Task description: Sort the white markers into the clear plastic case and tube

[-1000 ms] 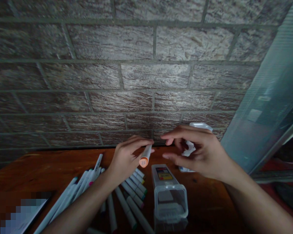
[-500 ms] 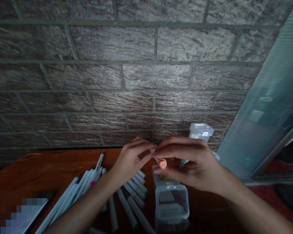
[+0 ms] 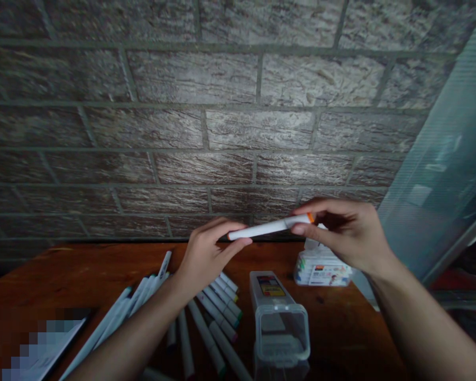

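Observation:
A white marker (image 3: 264, 228) with orange ends is held up crosswise above the table, tilted slightly up to the right. My left hand (image 3: 212, 246) pinches its left end between thumb and fingers. The right end, with the broader orange tip, is gripped by my right hand (image 3: 347, 227). Beneath and beyond my left forearm, several white markers (image 3: 218, 309) with coloured ends lie fanned out on the table. More markers (image 3: 137, 296) lie in a bunch to the left. Below the held marker stands a clear plastic case (image 3: 281, 333) with a yellow and dark label.
Behind my right hand, a clear box (image 3: 323, 270) with a printed label stands near the right table edge. The wooden table (image 3: 103, 256) meets a brick wall (image 3: 230, 127). A pixelated flat object (image 3: 49, 344) lies front left. Ribbed glass (image 3: 416, 185) rises at right.
The marker has turned from pointing end-on at me to lying crosswise. My right hand has moved right and up, uncovering the labelled box behind it. Both hands stay on the marker.

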A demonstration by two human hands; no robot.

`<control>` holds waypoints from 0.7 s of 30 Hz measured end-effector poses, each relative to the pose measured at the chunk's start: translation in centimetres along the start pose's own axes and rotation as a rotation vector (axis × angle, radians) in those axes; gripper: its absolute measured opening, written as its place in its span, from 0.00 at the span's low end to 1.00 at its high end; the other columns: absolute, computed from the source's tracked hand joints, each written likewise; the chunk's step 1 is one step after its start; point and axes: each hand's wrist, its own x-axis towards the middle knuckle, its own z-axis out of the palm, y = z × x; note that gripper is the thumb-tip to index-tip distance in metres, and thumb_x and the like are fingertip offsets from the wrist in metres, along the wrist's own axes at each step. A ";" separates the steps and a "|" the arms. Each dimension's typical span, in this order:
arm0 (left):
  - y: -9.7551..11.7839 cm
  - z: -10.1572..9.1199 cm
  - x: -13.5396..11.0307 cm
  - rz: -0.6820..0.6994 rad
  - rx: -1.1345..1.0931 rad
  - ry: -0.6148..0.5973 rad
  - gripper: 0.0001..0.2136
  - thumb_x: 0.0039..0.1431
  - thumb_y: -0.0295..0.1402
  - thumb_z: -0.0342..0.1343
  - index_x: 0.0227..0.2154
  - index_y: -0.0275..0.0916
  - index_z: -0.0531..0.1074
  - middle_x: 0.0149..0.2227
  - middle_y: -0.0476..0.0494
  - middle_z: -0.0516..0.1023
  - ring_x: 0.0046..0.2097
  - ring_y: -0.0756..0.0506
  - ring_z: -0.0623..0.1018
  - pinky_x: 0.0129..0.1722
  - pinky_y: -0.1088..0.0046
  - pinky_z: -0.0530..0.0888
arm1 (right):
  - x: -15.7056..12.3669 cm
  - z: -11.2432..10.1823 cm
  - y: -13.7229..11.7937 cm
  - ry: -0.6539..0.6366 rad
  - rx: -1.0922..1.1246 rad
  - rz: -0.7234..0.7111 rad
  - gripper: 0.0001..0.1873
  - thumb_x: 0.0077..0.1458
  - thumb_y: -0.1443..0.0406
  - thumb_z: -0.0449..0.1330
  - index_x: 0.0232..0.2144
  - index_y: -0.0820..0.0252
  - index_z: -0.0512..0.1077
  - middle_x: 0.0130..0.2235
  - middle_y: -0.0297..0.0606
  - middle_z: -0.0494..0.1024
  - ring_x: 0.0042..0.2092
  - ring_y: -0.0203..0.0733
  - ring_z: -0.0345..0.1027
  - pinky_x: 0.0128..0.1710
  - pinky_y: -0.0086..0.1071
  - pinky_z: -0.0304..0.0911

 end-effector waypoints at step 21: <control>3.3 -0.9 -0.2 0.040 -0.093 0.137 0.09 0.60 0.27 0.66 0.43 0.41 0.81 0.37 0.46 0.84 0.38 0.48 0.81 0.39 0.73 0.74 | 0.1 0.3 5.3 -0.337 0.004 0.292 0.14 0.54 0.56 0.72 0.39 0.58 0.84 0.28 0.35 0.80 0.28 0.38 0.68 0.27 0.30 0.60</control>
